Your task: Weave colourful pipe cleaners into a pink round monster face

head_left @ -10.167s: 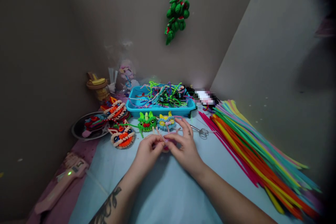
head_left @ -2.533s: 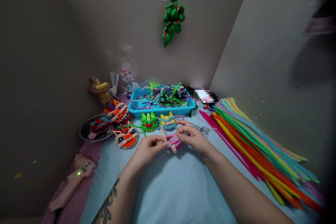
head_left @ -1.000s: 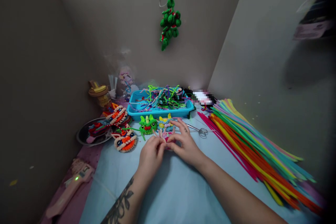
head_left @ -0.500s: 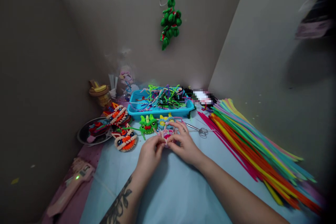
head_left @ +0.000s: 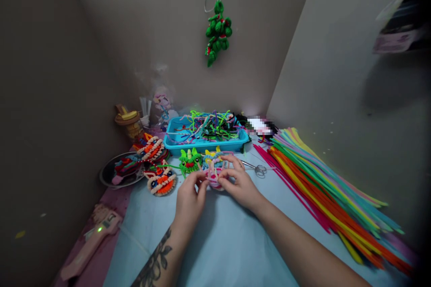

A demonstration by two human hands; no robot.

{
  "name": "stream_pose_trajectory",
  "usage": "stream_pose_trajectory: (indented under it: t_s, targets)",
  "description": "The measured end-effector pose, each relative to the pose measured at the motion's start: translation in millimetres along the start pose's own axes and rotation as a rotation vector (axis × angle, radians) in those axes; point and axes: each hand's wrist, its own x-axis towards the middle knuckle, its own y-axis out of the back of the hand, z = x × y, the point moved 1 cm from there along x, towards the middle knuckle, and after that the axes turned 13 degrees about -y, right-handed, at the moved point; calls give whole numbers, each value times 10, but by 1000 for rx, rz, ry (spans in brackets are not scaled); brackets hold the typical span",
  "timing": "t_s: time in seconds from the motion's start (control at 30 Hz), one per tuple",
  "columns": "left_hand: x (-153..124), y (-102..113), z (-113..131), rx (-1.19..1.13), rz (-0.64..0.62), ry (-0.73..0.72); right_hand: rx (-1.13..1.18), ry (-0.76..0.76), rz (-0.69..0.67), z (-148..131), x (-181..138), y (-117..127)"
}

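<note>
Between my two hands is a small pink and white figure of fuzzy pipe cleaners (head_left: 214,180), with loose strands standing up from it. My left hand (head_left: 191,193) pinches its left side between thumb and fingers. On the opposite side, my right hand (head_left: 240,184) grips it with thumb and index finger, the other fingers raised. Just behind lie a green pipe-cleaner head (head_left: 190,160) and a blue and yellow one (head_left: 212,158), the latter partly covered by the pink piece. An orange and cream head (head_left: 161,182) rests to the left of my left hand.
Scraps fill a blue tray (head_left: 205,147) at the back. Scissors (head_left: 259,169) lie right of my hands, beside long coloured pipe cleaners (head_left: 323,188). At left are a metal bowl (head_left: 107,179) and a pink glue gun (head_left: 90,244). A green ornament (head_left: 218,31) hangs from a hook.
My hands have parted slightly around the pink figure, showing more of its middle and upright strands. Both still hold it at nearly the same spot.
</note>
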Motion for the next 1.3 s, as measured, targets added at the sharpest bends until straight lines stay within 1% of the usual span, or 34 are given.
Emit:
stream_pose_trajectory:
  t_s: [0.07, 0.2, 0.3, 0.4, 0.47, 0.6, 0.7, 0.77, 0.93, 1.0, 1.1, 1.23, 1.3]
  targets:
    - [-10, 0, 11, -40, 4, 33, 3, -3, 24, 10, 2, -7]
    - [-24, -14, 27, -122, -37, 50, 20, -14, 58, 2, 5, -12]
    - [-31, -20, 39, -125, -72, 18, 25, -10, 71, 3, 11, -12]
    - [-39, -26, 53, -133, -124, -30, 6, 26, 75, 15, 15, -11]
    - [-47, -35, 60, -116, -156, -50, -23, 66, 82, 14, 6, -13]
    - [-65, -56, 73, -2, -191, -49, -117, 160, 74, -29, -45, -36]
    - [-68, -62, 88, 13, -205, -32, -144, 188, 57, -66, -81, -55]
    - [-64, -56, 94, -15, -193, -6, -145, 183, 60, -79, -87, -58]
    - [-62, -36, 77, 14, -43, 75, -131, 148, 113, -82, -69, -53]
    - [-68, -48, 63, 1, -27, 78, -125, 143, 117, -79, -68, -62]
    - [-81, -76, 44, -52, -33, 70, -113, 149, 82, -66, -74, -82]
    - [-96, -98, 22, -26, -16, 60, -110, 157, 2, -31, -69, -90]
    - [-97, -108, 18, -32, -4, 59, -109, 159, -12, -11, -59, -87]
